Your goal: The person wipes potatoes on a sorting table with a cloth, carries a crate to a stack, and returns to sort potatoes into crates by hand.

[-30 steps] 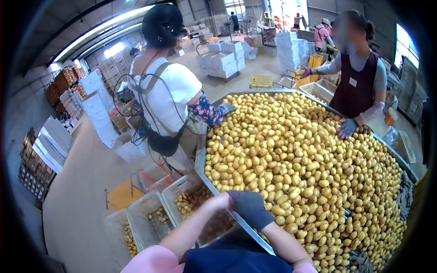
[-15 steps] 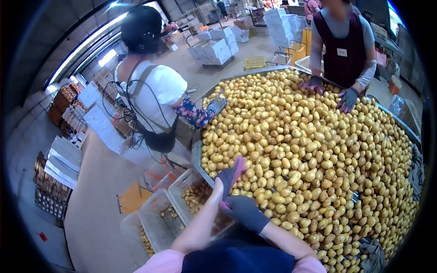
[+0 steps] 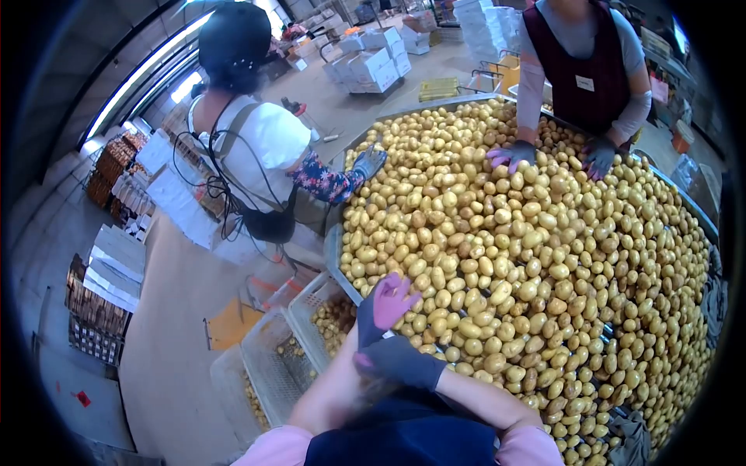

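My left hand (image 3: 382, 307) wears a grey glove with a purple palm. It is raised over the near left edge of the potato pile (image 3: 497, 256), palm showing, fingers apart and slightly bent, holding nothing. My right hand (image 3: 404, 362), in a matching grey glove, crosses over my left wrist just below the glove's cuff. Its fingers are bent around the wrist; a purple fingertip shows on the forearm, and the rest is partly hidden and blurred. Small yellow-brown potatoes cover the metal-rimmed sorting table (image 3: 336, 260) beyond both hands.
White plastic crates (image 3: 260, 365) with some potatoes stand left of the table. A person in a white top (image 3: 256, 147) has a gloved hand on the pile's left edge. Across it, a person in a dark apron (image 3: 579, 74) has both gloved hands on potatoes. Grey cloth (image 3: 631, 436) lies near right.
The left glove now covers the hand further, with its palm turned to view. My right hand has slid from the glove's edge down to the wrist. The person opposite has moved their hands.
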Demonstrator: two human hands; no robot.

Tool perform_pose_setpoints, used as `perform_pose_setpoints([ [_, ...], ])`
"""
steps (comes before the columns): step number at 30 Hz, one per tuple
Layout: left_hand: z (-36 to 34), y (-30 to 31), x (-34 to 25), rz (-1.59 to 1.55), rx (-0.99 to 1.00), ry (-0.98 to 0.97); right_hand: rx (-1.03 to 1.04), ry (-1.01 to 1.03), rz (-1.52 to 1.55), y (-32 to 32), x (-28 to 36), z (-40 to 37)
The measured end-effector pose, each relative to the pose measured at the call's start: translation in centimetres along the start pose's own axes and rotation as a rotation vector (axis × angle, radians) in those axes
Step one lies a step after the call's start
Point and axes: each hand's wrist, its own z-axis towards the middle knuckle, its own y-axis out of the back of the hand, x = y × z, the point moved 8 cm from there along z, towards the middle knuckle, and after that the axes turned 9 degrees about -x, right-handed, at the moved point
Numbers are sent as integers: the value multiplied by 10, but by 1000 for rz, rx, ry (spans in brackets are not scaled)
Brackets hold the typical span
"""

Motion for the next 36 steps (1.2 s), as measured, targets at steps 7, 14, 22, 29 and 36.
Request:
perform_pose_setpoints([
  [7,-8,-12,-55,1341,-96,-395,-149,-56,-192,46,28,4],
  [14,-50,-25,12,2399,54,-450,-410,45,-449,19,-6,-1],
  [22,-83,-17,45,2673,101,-899,-439,-41,-529,-34,-24,-6],
  [29,-57,-33,-30,1897,-196,-899,-243,27,-57,-18,19,13],
  [36,-64,-6,-28,1929,-251,-1018,-336,-131,-639,45,-71,-43],
])
